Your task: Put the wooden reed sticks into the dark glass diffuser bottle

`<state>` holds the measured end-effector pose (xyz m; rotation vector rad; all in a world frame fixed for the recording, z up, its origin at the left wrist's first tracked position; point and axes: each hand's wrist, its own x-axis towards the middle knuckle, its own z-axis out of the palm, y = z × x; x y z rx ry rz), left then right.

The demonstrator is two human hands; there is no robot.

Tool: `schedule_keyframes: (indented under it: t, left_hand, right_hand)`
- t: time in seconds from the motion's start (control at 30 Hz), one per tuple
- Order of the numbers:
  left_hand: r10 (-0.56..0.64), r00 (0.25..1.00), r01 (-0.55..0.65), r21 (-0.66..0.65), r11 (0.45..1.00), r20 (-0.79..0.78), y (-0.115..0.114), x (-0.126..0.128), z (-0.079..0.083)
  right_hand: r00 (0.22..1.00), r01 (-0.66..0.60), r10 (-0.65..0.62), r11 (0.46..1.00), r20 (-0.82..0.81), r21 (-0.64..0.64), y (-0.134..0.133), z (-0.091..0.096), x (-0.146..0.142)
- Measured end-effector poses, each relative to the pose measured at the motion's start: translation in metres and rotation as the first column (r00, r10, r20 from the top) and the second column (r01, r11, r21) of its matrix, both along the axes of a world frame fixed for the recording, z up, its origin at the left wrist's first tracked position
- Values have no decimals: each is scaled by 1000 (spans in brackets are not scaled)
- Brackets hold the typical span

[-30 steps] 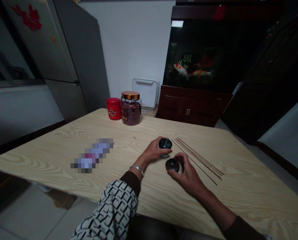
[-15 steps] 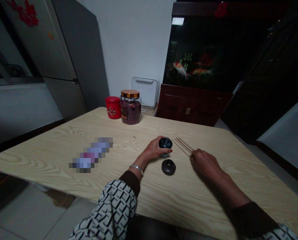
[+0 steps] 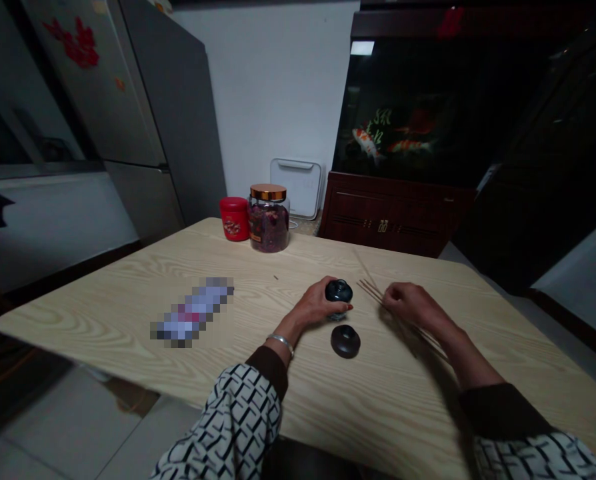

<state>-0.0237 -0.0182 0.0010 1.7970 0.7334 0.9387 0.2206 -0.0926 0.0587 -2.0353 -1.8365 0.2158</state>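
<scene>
1. The left hand (image 3: 318, 303) is wrapping around a small dark jar (image 3: 339, 291) and is holding it upright on the counter (image 3: 128, 293).
2. The right hand (image 3: 412, 305) is closing its fingers in a narrow pinch, apparently on a blurred stick (image 3: 363, 265) that is slanting up and to the left.
3. The jar is sitting to the left of the right hand; the left hand is the nearer one, already touching it.
4. The loose sticks (image 3: 371, 291) are lying beneath the right hand, their long axes running from beside the jar toward the lower right.
5. A dark round piece (image 3: 345, 345) is resting just in front of the jar, apart from both hands.
6. The right hand is covering the middle of the sticks and is hiding its own pinch point; motion blur is obscuring the held stick's ends. Pixelation is masking a patch (image 3: 194, 315) at left.
</scene>
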Motion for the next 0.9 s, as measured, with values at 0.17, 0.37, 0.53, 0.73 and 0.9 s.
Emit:
schedule_keyframes:
  t: [0.17, 0.37, 0.53, 0.73, 0.9]
  left_hand:
    - [-1, 1000, 1, -14, 1000, -5, 1, 1, -1]
    - [5, 1000, -5, -29, 1000, -7, 1, 1, 0]
    - [7, 1000, -8, -51, 999, -17, 0, 1, 2]
    - [10, 1000, -9, -39, 999, 10, 2, 2, 0]
    - [3, 1000, -3, -7, 1000, -3, 3, 2, 0]
  right_hand:
    - [510, 384, 116, 856, -852, 346, 15, 28, -10]
    - [338, 458, 383, 731, -860, 506, 34, 43, -51]
    - [528, 342, 388, 717, -756, 607, 40, 33, -67]
    - [582, 206, 359, 803, -730, 559, 35, 19, -80]
    - [633, 96, 319, 872, -706, 480, 32, -1, -89]
